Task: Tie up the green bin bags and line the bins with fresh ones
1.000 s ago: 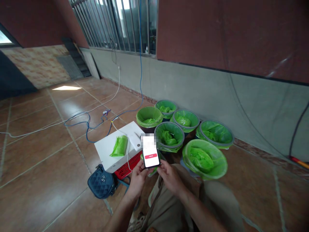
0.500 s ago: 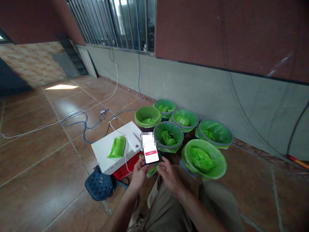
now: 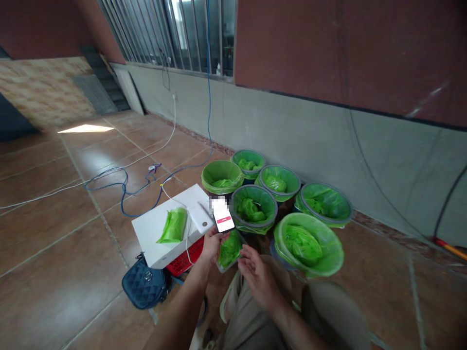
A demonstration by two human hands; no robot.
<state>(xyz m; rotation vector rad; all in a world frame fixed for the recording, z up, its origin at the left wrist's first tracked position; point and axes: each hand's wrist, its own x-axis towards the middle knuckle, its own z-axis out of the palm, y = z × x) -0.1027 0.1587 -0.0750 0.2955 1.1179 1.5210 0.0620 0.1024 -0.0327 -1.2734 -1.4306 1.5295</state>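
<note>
A smartphone [image 3: 223, 217] with a lit white screen and a red button on it is held at its lower end by my left hand [image 3: 211, 244]. To the right, my right hand [image 3: 255, 272] is off the phone, its fingers loosely curved and apart, with nothing visible in it. Between and below the hands, a clear container [image 3: 229, 267] holds bright green plastic film [image 3: 229, 249]. Left of the phone, a roll of green bags [image 3: 174, 225] and a white flat device [image 3: 199, 217] lie on a white box [image 3: 148, 228].
Several bins lined with green bags stand by the wall, the nearest a light green bin [image 3: 337, 245]. A red basket [image 3: 182, 260] sits under the white box. A blue quilted bag [image 3: 144, 287] is at the left. Blue cable [image 3: 124, 194] loops across the tiled floor.
My right hand has let go of the phone and drawn back to the right and down. The phone, in my left hand, has shifted slightly up and left. The green-filled container shows more.
</note>
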